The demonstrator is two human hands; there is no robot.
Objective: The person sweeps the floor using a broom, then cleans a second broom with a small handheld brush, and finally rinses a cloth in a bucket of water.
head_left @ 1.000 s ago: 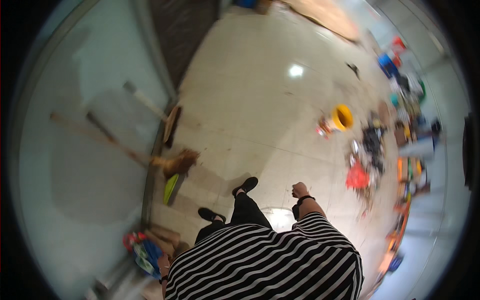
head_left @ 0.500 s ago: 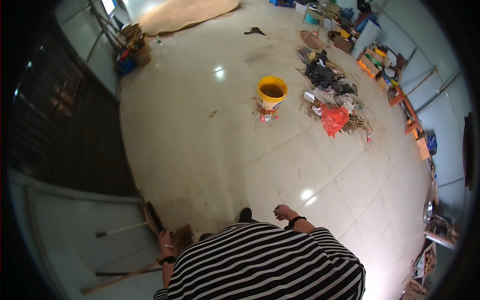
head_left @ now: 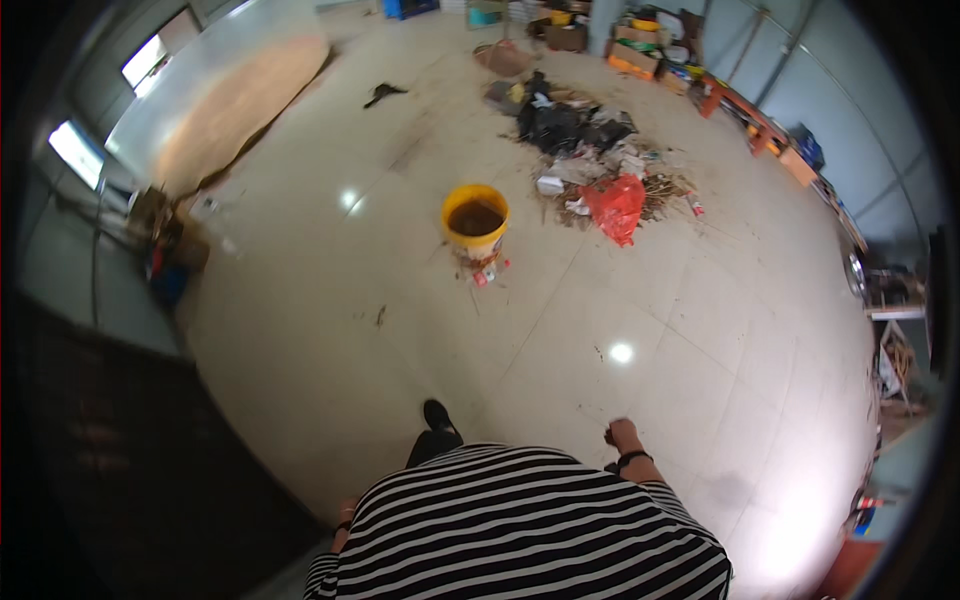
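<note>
My right hand (head_left: 624,437) is out over the floor on the right, a dark band round its wrist. Its fingers are curled in, and I make out nothing held in them. Low on the left, my left hand (head_left: 348,508) shows only as a small part beside my striped shirt. Its fingers are hidden, so what it holds, if anything, cannot be seen. Ahead on the tiled floor stands a yellow-rimmed bucket (head_left: 476,216) with brown contents or a dirty inside. A small red-and-white piece of litter (head_left: 484,276) lies at its foot.
Right of the bucket, a rubbish heap spreads out with black plastic bags (head_left: 560,122) and a red plastic bag (head_left: 615,208). A dark scrap (head_left: 384,93) lies farther off. Boxes (head_left: 634,55) and a reddish bench (head_left: 742,112) line the right wall. A dark doorway (head_left: 130,440) is at left.
My view has turned right and I have stepped forward. The broom and long handles by my left hand have left view, and that hand is now mostly hidden. My right hand has swung outward.
</note>
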